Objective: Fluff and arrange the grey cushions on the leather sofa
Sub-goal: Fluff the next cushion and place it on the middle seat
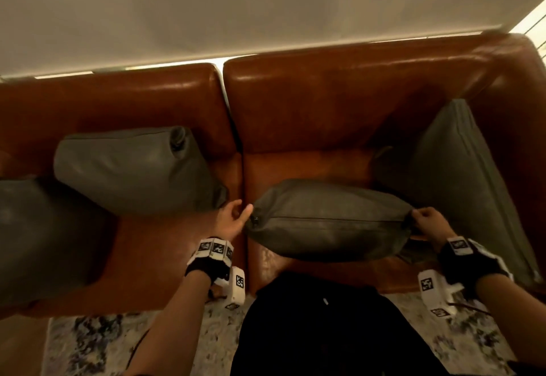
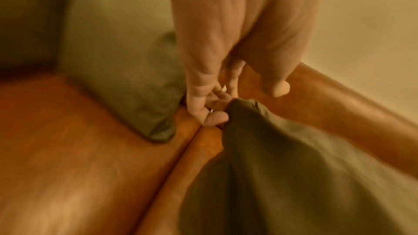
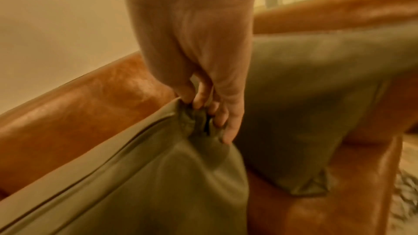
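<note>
The held grey cushion (image 1: pixel 328 220) lies with its long axis running left to right, parallel to the sofa's front edge, its piped seam facing up toward the head camera. It sits over the near part of the right-hand seat of the brown leather sofa (image 1: pixel 339 104); whether its underside touches the seat is not clear.

The right hand (image 1: pixel 428 222) grips the cushion's right corner: in the right wrist view the fingers (image 3: pixel 217 113) curl down and bunch the cover into a gathered knot. The palm faces down and the forearm reaches in from the near right.

The left hand (image 1: pixel 233 219) is at the cushion's left corner, just over the gap between the two seats. Its fingers (image 2: pixel 217 117) are bent against the corner tip, with the thumb apart from it; the blurred left wrist view does not settle whether they pinch the corner or only touch it.

A second grey cushion (image 1: pixel 139 169) leans against the left backrest, tipped, its near right corner close to the left hand. A third (image 1: pixel 44 242) lies flat at the far left edge, overlapped by the second. A fourth (image 1: pixel 461 180) stands upright along the right armrest, just right of the held one.

A patterned rug (image 1: pixel 97 343) covers the floor in front.
</note>
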`<state>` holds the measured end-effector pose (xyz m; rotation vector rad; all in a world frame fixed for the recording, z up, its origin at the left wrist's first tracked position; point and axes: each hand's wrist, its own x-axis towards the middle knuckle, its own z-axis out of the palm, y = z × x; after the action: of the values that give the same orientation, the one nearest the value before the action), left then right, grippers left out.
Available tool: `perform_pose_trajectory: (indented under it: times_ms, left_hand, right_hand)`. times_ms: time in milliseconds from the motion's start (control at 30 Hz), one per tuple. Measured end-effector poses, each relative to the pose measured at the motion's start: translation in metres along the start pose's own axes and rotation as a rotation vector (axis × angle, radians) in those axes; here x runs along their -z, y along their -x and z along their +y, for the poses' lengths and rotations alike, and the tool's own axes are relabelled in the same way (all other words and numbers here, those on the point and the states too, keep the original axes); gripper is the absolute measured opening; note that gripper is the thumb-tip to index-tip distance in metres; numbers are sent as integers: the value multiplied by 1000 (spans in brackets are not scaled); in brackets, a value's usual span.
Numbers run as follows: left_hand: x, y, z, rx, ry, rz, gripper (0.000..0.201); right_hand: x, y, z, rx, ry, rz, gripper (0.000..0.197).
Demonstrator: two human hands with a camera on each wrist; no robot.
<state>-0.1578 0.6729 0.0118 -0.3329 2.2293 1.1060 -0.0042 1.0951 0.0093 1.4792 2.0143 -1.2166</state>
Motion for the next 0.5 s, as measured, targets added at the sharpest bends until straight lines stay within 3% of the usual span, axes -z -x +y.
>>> perform_pose_trajectory:
  times_ms: [67,167,267,333,400,500]
  left_hand:
    - [-1,-7,4,-71,-365,15,40]
    - [-1,-4,18,-27,-383,77,37]
    - [1,-7,22,142,-84,41,43]
    - [-8,-6,25,275,380,-80,45]
    - [-15,0,32,344,686,-179,47]
    - [-9,-4,40,379,818,-108,54]
  right_hand:
    - [-16,1,5,6,-14,119,23]
    - [-29,10,2,-30,-96,292,44]
    - [-27,15,-4,-73,-138,321,42]
    - [-20,15,-3,-77,-166,292,38]
    - [-14,12,-1,-74,-223,257,39]
    - [-16,4,-3,-103,-414,176,46]
